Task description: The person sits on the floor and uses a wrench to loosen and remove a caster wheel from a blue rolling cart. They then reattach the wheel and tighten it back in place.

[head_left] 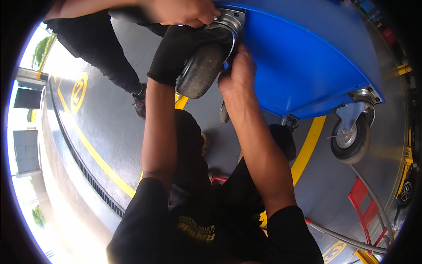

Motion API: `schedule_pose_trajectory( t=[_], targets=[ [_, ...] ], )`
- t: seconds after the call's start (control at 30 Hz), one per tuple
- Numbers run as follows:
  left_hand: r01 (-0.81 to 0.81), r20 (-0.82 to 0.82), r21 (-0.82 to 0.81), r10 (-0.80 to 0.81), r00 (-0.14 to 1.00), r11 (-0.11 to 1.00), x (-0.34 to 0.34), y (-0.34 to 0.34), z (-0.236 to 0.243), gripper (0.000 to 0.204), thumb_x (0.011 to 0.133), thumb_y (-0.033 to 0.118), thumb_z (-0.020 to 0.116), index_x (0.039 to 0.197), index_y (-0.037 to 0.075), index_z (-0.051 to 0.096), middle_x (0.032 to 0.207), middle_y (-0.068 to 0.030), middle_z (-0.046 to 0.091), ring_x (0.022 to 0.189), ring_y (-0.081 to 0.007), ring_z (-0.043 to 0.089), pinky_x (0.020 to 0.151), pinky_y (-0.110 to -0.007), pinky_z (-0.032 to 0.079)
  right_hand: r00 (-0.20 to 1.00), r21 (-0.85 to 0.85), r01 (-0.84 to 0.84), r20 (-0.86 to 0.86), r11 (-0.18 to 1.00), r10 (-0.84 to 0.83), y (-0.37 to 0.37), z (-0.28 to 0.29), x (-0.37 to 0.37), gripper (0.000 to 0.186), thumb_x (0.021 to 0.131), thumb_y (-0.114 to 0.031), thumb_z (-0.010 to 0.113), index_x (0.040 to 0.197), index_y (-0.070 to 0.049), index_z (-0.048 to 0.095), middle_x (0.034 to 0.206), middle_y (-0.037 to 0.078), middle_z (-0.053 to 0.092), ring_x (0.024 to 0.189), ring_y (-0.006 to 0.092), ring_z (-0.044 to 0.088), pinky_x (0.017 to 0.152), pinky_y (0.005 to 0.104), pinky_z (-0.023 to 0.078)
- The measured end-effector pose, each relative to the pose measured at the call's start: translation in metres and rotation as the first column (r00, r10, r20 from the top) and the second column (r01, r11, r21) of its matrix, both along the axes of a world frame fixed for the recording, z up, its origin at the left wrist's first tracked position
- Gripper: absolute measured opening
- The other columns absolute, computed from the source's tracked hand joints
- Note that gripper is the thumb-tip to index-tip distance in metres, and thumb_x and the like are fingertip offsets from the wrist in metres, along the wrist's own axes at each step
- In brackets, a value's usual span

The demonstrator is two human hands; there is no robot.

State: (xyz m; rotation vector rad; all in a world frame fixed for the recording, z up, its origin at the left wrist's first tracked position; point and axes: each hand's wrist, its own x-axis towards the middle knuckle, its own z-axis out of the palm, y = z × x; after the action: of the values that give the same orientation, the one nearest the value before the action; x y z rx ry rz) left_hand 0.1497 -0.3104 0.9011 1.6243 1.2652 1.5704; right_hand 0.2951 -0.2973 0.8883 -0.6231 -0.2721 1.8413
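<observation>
A swivel caster with a black tire and metal bracket is at the corner of a blue metal cabinet or cart. My left hand, in a black glove, is wrapped around the caster from its left side. On the caster's right, my bare right hand is raised against the bracket and the blue panel. Its fingers are curled, and the fingertips are partly hidden, so what they grip does not show. Another person's hand touches the caster's mounting plate from above.
A second caster hangs from the blue body's right corner. The other person's leg and shoe stand on the grey floor at left. Yellow lines and a drain grate cross the floor. A red frame and hose lie at right.
</observation>
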Motion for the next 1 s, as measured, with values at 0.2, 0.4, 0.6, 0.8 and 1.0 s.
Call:
schedule_pose_trajectory(
  t=[0.2,0.4,0.6,0.8,1.0],
  targets=[
    [-0.015,-0.057,-0.013,0.014,0.998,1.000,0.000,-0.005,0.004,0.020,0.087,0.010,0.069,0.101,-0.004,0.067,0.088,-0.0096,0.071,0.076,-0.0137,0.063,0.069,-0.029,0.051,0.998,-0.091,0.037,0.052,0.995,-0.033,-0.008,0.011,-0.003,0.024,0.100,-0.030,0.053,0.114,-0.013,0.063,0.112,0.002,0.064,0.108,0.0164,0.054,0.095,0.0421,0.042],
    [-0.060,-0.170,-0.013,0.057,0.984,0.998,0.004,-0.005,0.019,0.022,0.085,0.012,0.069,0.100,-0.004,0.067,0.086,-0.0115,0.070,0.074,-0.0154,0.064,0.069,-0.030,0.051,0.999,0.016,0.018,-0.031,1.000,-0.018,-0.002,0.009,-0.004,0.023,0.100,-0.028,0.052,0.114,-0.013,0.063,0.110,0.002,0.064,0.107,0.0168,0.055,0.098,0.0445,0.040],
    [-0.075,-0.195,-0.027,0.069,0.978,0.997,0.007,-0.008,0.024,0.022,0.084,0.012,0.070,0.099,-0.004,0.068,0.082,-0.0129,0.070,0.074,-0.0173,0.065,0.070,-0.031,0.051,0.998,-0.104,0.044,0.054,0.994,-0.038,-0.003,0.016,0.000,0.021,0.098,-0.020,0.053,0.107,-0.004,0.063,0.103,0.007,0.066,0.092,0.0181,0.063,0.081,0.0360,0.054],
    [-0.132,-0.301,-0.060,0.108,0.947,0.989,0.006,-0.010,0.028,0.033,0.088,0.018,0.069,0.110,-0.006,0.067,0.102,-0.0186,0.071,0.091,-0.0226,0.068,0.085,-0.029,0.052,0.999,-0.051,0.000,0.035,0.999,0.002,-0.002,0.012,-0.001,0.017,0.096,-0.028,0.059,0.108,-0.016,0.065,0.100,-0.001,0.066,0.098,0.0134,0.055,0.087,0.0383,0.039],
    [-0.119,-0.133,-0.234,0.090,0.987,0.965,0.009,-0.009,0.031,0.041,0.084,0.019,0.073,0.115,-0.005,0.066,0.101,-0.0127,0.072,0.087,-0.0164,0.067,0.083,-0.028,0.053,0.999,-0.055,-0.001,0.050,0.999,0.004,-0.001,0.008,-0.003,0.022,0.098,-0.031,0.057,0.110,-0.015,0.065,0.105,0.001,0.066,0.103,0.0150,0.056,0.088,0.0396,0.040]
  ],
)
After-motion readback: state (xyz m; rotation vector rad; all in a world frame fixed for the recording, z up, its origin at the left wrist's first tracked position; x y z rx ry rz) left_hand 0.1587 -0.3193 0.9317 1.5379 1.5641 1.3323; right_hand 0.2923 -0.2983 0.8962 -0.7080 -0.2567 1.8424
